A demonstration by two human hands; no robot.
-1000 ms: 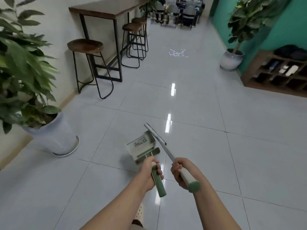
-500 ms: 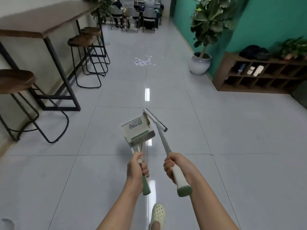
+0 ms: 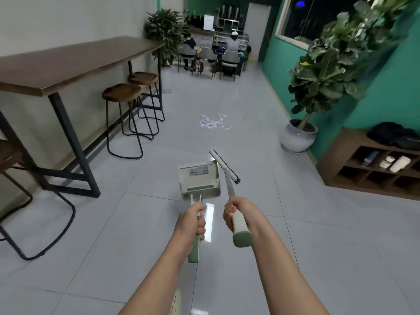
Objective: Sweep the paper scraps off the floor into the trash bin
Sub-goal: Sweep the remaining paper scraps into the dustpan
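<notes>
White paper scraps ahead on floor, left hand clamped on dustpan, right hand gripping broom.

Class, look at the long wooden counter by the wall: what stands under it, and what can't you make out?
Under the wooden counter stand two round stools and its black metal legs. A third stool at the left edge is mostly cropped. The floor behind them by the wall is partly hidden.

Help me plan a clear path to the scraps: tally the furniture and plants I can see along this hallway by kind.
Bar stools: 3, two full ones and one partly cut off at the left edge
Bar table: 1
Potted plants: 2
Cubby shelf: 1
Total: 7
</notes>
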